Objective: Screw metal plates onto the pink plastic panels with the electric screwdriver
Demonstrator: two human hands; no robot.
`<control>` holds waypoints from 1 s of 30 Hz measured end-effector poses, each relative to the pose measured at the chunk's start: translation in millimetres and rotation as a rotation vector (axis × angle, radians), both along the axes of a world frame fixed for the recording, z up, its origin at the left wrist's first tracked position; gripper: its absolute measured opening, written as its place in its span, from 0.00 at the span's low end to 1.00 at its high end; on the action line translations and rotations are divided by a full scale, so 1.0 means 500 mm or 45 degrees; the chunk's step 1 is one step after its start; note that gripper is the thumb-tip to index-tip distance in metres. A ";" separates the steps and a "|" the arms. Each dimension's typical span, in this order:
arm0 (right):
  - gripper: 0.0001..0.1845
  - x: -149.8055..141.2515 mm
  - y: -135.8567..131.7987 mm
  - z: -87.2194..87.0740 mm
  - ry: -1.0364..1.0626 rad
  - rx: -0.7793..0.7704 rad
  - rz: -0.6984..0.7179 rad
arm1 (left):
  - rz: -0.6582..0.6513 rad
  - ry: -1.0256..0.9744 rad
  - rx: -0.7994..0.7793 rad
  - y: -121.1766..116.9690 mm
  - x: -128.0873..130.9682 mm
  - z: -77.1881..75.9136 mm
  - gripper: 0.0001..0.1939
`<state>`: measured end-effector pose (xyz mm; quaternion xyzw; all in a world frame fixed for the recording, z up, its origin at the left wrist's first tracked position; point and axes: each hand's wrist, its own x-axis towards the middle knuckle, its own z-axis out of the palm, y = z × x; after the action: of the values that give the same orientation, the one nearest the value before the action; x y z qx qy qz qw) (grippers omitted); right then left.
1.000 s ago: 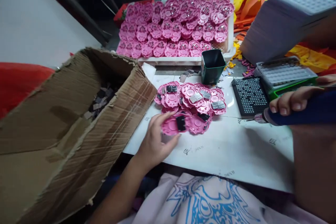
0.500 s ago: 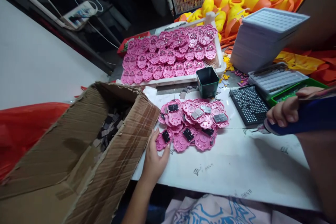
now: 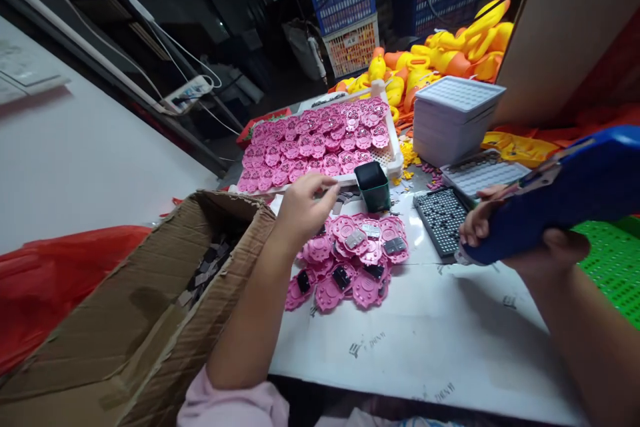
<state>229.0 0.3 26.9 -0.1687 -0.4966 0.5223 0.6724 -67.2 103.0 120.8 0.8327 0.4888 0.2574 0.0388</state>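
"What changed?"
"My left hand (image 3: 303,210) left the pink pieces (image 3: 367,290), now left of the dark cup (image 3: 376,199); narrow gap, nothing visible held."
"Pieces?"
"Released, before the cup. My right hand (image 3: 477,223) holds the blue tool (image 3: 540,213)."

Head cam, close, faces fwd/down over tbl (image 3: 425,340)

A workshop; matching pink parts (image 3: 318,145) crowd a tray (image 3: 395,147); blue crates (image 3: 344,3) stand stacked behind.
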 end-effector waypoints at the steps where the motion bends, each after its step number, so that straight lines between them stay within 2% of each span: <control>1: 0.30 0.001 0.000 0.001 0.008 -0.017 0.000 | 0.027 0.059 -0.066 0.042 0.014 0.002 0.10; 6: 0.26 0.009 0.002 -0.007 0.048 -0.107 -0.013 | 0.059 0.332 -0.236 0.233 0.064 -0.033 0.11; 9: 0.28 0.014 0.004 -0.011 0.069 -0.135 -0.043 | -0.028 0.515 -0.270 0.306 0.107 -0.056 0.14; 12: 0.29 0.019 0.007 -0.013 0.084 -0.151 -0.067 | -0.171 0.667 -0.244 0.353 0.162 -0.068 0.16; 16: 0.31 0.025 0.008 -0.017 0.086 -0.164 -0.075 | -0.290 0.860 -0.243 0.393 0.220 -0.081 0.17; 19: 0.28 0.025 0.006 -0.017 0.092 -0.172 -0.066 | -0.326 0.997 -0.289 0.412 0.237 -0.098 0.18; 24: 0.29 0.022 0.002 -0.010 0.104 -0.189 -0.055 | -0.354 1.112 -0.320 0.419 0.226 -0.120 0.20; 30: 0.24 0.018 0.000 -0.003 0.097 -0.217 -0.060 | -0.363 1.069 -0.284 0.403 0.198 -0.108 0.22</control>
<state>238.0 0.4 25.3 -0.2170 -0.4202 0.5528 0.6861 31.8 304.5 66.9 0.9147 0.3673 -0.1644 -0.0381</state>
